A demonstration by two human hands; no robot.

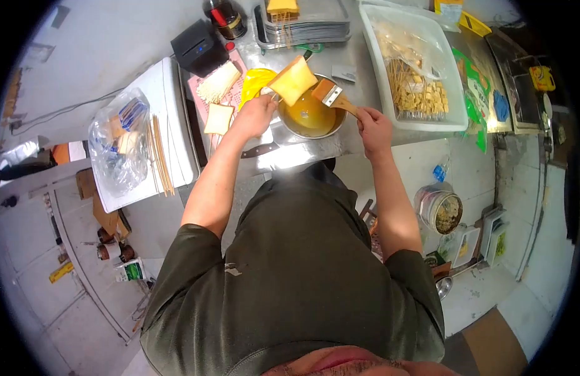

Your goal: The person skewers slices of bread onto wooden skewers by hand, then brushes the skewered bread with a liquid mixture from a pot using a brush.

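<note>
At upper centre, gripping a brush (340,101) in the closed right hand (374,130), slanted bristles-first toward upper left; holding bread (293,81) out toward upper right in the closed left hand (255,116).

We see a metal surface (360,84) carrying a metal bowl (313,135) of yellow liquid near its front edge. On our left lie a pink board (238,57) and a knife (263,150); behind the bowl, stacked metal trays (321,32); on our right, a white bin (428,125).

dark olive shirt (308,276) — short sleeves, small pale chest mark (233,269)
</note>
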